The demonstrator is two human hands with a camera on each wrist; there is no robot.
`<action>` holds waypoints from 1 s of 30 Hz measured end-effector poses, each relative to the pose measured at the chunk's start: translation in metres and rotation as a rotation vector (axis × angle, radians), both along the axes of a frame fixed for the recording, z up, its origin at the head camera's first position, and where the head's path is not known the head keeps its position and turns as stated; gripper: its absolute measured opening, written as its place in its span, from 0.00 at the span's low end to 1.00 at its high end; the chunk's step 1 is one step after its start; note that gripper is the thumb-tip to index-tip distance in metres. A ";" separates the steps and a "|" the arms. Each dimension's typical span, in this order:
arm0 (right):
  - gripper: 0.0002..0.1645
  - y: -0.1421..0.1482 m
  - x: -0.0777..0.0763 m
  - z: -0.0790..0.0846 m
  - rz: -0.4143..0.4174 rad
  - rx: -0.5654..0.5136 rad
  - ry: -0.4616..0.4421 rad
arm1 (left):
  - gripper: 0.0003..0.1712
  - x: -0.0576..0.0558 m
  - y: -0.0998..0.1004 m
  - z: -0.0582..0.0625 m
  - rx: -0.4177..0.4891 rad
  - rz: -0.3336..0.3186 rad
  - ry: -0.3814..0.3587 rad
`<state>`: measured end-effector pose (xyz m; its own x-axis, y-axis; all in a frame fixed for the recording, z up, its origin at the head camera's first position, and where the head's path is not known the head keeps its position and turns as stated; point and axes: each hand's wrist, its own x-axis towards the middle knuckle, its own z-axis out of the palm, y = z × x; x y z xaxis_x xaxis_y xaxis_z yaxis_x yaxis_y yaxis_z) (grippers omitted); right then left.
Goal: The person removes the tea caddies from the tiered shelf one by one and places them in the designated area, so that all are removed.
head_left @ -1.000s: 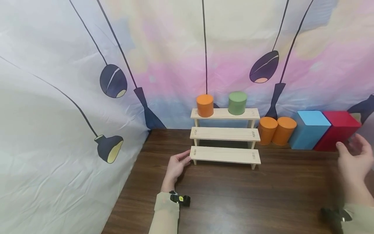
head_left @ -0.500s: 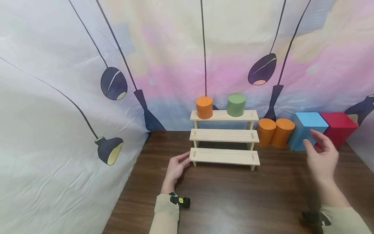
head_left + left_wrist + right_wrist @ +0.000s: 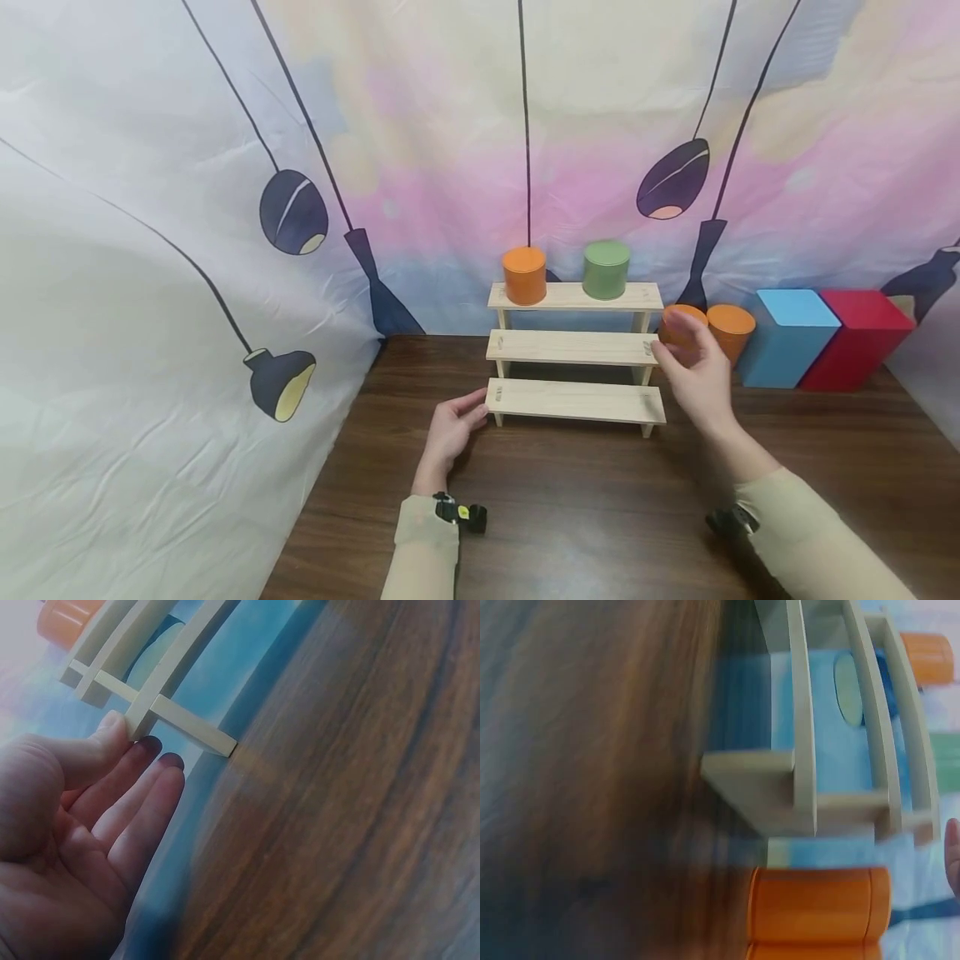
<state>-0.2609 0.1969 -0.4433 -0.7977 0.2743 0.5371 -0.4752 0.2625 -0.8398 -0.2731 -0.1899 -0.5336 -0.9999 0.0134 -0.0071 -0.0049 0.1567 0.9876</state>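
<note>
A three-tier wooden step rack (image 3: 573, 398) stands on the brown table. My left hand (image 3: 450, 429) holds the left end of its lowest step; in the left wrist view the thumb rests on the board and the fingers reach beneath it. On the top step are an orange canister (image 3: 525, 277) and, to its right, a green canister (image 3: 606, 271). Holding nothing, my right hand (image 3: 701, 379) hovers off the rack's right end with thumb and fingers apart. It partly hides one of two orange canisters (image 3: 730, 333) beside the rack.
To the right of the orange canisters stand a light blue box (image 3: 791, 342) and a red box (image 3: 858, 346), side by side. A printed cloth backdrop (image 3: 450, 167) with lamp pictures hangs close behind the rack and along the left.
My right hand has swept left from beside the red box, past the blue box, to the rack's right end. My left hand has kept its place on the lowest step.
</note>
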 end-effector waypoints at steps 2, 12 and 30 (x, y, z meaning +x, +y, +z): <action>0.35 -0.010 -0.007 0.004 0.040 0.001 0.017 | 0.19 0.000 0.000 -0.001 -0.003 -0.002 -0.002; 0.38 -0.046 -0.042 0.037 0.011 -0.008 0.115 | 0.20 0.001 0.000 0.002 0.001 0.007 0.004; 0.58 -0.063 -0.105 0.042 -0.115 0.043 -0.090 | 0.19 0.000 0.001 0.002 -0.006 -0.005 0.021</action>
<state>-0.3663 0.1337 -0.4013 -0.8078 0.3452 0.4778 -0.3629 0.3475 -0.8646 -0.2733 -0.1890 -0.5316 -0.9997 0.0186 0.0137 0.0166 0.1628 0.9865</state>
